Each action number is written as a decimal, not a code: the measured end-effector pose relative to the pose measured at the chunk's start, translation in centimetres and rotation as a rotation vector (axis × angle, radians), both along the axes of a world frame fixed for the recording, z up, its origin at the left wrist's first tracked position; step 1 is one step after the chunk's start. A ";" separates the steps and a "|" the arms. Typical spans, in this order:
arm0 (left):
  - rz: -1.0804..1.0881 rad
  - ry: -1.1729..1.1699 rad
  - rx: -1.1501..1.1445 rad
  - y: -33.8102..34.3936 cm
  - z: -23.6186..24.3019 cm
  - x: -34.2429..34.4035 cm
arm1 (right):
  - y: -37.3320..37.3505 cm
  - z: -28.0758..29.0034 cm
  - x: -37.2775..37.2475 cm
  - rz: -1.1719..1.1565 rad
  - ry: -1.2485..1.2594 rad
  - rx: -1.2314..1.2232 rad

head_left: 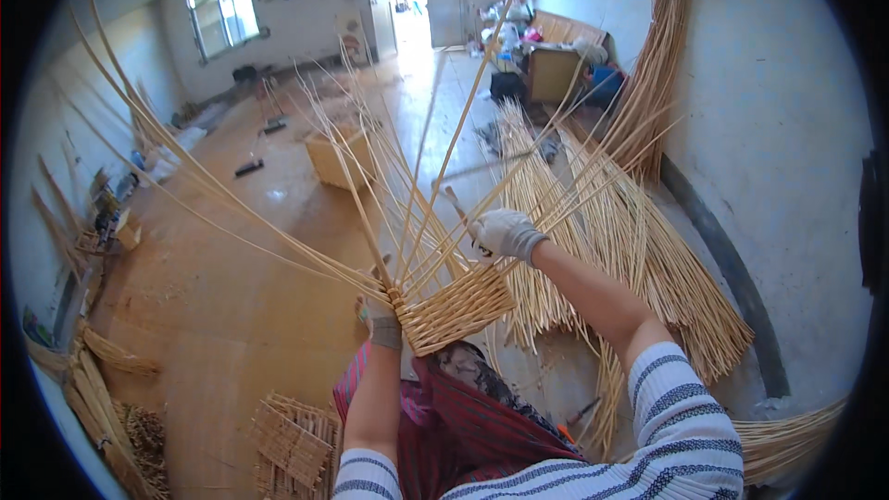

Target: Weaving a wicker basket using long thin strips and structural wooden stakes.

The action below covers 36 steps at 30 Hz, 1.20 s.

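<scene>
A partly woven wicker basket (456, 310) rests at my lap, with long pale willow rods standing up and fanning out from its rim. My left hand (378, 313), in a glove, grips the basket's left corner; the basket hides most of its fingers. Over the right side of the rim, among the upright rods, is my right hand (507, 233) in a white glove. Its fingers are closed round a short tool with a wooden handle (455, 202); the tool's dark part is mostly covered, so its exact kind is unclear. A dark red cloth (463, 417) covers my lap.
Large bundles of peeled rods (639, 250) spread over the floor at right. A tall sheaf (653, 74) leans on the wall. Woven panels (294, 444) lie at lower left. A box-shaped basket (340, 157) stands ahead. Beyond are a cluttered cabinet (554, 74) and a bright doorway.
</scene>
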<state>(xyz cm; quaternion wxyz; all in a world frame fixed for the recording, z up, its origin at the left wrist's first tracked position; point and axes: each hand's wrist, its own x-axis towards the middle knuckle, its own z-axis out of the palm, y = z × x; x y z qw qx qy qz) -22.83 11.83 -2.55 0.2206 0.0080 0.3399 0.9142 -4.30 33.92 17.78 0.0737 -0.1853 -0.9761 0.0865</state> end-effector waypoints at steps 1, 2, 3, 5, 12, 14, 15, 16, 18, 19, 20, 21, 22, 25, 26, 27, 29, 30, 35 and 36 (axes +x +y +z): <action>-0.017 -0.074 0.002 -1.6 -4.3 -2.2 | -0.7 -3.0 -0.8 0.139 -0.055 -0.017; -0.048 -0.153 0.001 -2.8 -7.6 -2.5 | -1.3 -5.3 -1.2 0.163 -0.101 -0.045; -0.079 0.063 -0.368 -1.1 -6.5 -1.3 | -0.4 -7.4 -0.2 0.128 -0.074 -0.048; -0.322 0.183 -0.248 2.2 3.3 3.0 | 4.0 -10.6 1.9 0.153 -0.052 0.064; -0.137 0.003 -0.089 0.7 -0.4 2.2 | 2.6 -11.4 1.3 0.008 0.092 -0.154; -0.073 -0.047 -0.147 0.4 -0.3 2.9 | 2.4 -12.3 1.8 -0.014 0.171 -0.176; -0.096 -0.034 -0.165 -0.3 0.3 3.5 | 1.8 -12.2 1.9 -0.028 0.156 -0.174; -0.093 -0.059 -0.176 -0.5 0.6 4.2 | 1.6 -12.2 2.4 -0.026 0.132 -0.187; -0.091 -0.080 -0.082 -0.8 1.7 4.6 | 0.7 -11.9 3.2 -0.073 0.247 -0.250; -0.145 0.070 -0.106 -1.8 0.7 3.5 | 0.3 -12.0 3.2 -0.084 0.379 -0.204; -0.132 0.080 -0.111 -2.6 -0.6 4.3 | -0.6 -12.1 4.1 -0.070 0.389 -0.211; -0.093 0.059 -0.060 -2.2 -1.2 4.2 | -0.8 -11.9 4.2 -0.080 0.346 -0.224; -0.076 0.034 -0.009 -1.7 -0.9 4.9 | -0.9 -12.4 5.2 -0.110 0.300 -0.235; -0.102 0.012 0.084 -1.8 -0.9 6.0 | 0.5 -14.7 4.8 0.005 0.527 0.022; -0.144 0.032 0.118 -5.0 -3.8 2.2 | -1.7 -12.7 3.3 0.020 0.445 -0.037; -0.158 0.069 0.124 -4.5 -2.5 0.6 | -2.1 -11.4 3.1 -0.012 0.331 -0.081; -0.123 0.181 -0.007 -6.2 -1.4 0.7 | -4.2 -6.7 2.9 0.046 0.381 0.016; -0.136 0.178 -0.035 -7.6 0.2 0.5 | -5.3 -4.3 3.1 0.110 0.403 0.113; -0.030 0.278 0.051 -8.4 9.9 4.3 | -8.8 1.6 5.8 0.044 0.742 0.126; -0.027 0.287 0.030 -9.6 9.8 4.3 | -9.9 1.2 6.3 0.042 0.752 0.105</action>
